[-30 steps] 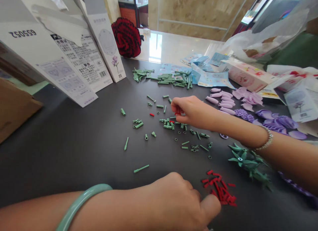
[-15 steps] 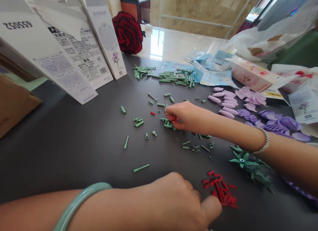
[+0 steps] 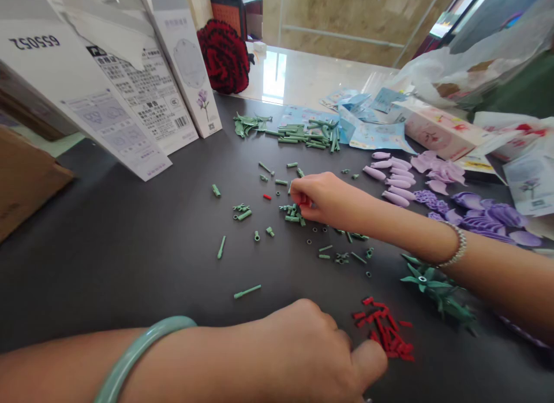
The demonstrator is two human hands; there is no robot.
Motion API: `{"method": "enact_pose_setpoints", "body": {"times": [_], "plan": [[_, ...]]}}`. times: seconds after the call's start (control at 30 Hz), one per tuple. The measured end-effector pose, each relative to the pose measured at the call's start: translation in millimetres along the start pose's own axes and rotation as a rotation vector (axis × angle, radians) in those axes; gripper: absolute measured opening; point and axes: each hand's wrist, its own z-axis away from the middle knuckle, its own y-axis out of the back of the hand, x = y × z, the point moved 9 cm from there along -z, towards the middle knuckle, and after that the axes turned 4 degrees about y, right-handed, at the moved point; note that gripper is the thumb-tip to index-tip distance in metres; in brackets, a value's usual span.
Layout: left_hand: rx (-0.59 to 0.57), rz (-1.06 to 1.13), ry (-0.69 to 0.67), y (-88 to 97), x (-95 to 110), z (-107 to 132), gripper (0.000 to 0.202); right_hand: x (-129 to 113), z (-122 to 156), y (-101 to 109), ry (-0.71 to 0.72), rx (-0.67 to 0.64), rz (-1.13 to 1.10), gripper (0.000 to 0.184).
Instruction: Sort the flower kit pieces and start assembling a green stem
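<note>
Pinching at the middle of the counter, the right hand point(image 3: 322, 200) has its fingers point(image 3: 298, 191) closed on a small red plastic piece point(image 3: 303, 200), which is partly hidden, just above a cluster of sage-green plastic stem pieces point(image 3: 292, 213). The left hand point(image 3: 309, 348), with a jade bangle point(image 3: 142, 345) on its wrist, rests curled at the bottom of the frame, just beside a pile of red pieces point(image 3: 383, 332); its fingers are tucked away, so whether they grasp anything cannot be told. Loose green pieces point(image 3: 244, 291) lie scattered over the dark counter point(image 3: 121, 264). Lilac petals point(image 3: 437, 171) lie at the right, white boxes point(image 3: 138, 97) stand at the upper left, and a red crocheted flower point(image 3: 224, 56) sits beyond them.
</note>
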Motion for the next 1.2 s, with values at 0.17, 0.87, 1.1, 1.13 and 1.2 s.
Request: {"method": "enact_pose_setpoints", "body": {"times": [0.17,0.87,1.1,1.13,1.2], "plan": [[-0.027,0.001,0.015,-0.2,-1.2,0.5,0.033,5.2,-0.5,-2.6,-0.038,0.015,-0.002,0.022],[0.052,-0.015,0.013,-1.0,-1.3,-0.6,0.038,4.3,-5.8,-2.7,-0.125,-0.045,0.160,0.023],[0.057,-0.007,0.008,0.2,-1.2,0.4,0.039,5.7,-9.2,3.0,-0.061,0.031,0.046,0.028],[0.056,-0.004,0.006,1.1,-1.3,0.6,0.038,5.3,-10.3,5.7,-0.051,0.050,0.032,0.029],[0.056,-0.004,0.001,2.6,-1.0,0.9,0.036,2.1,-14.1,13.7,-0.022,0.106,0.005,0.031]]}}
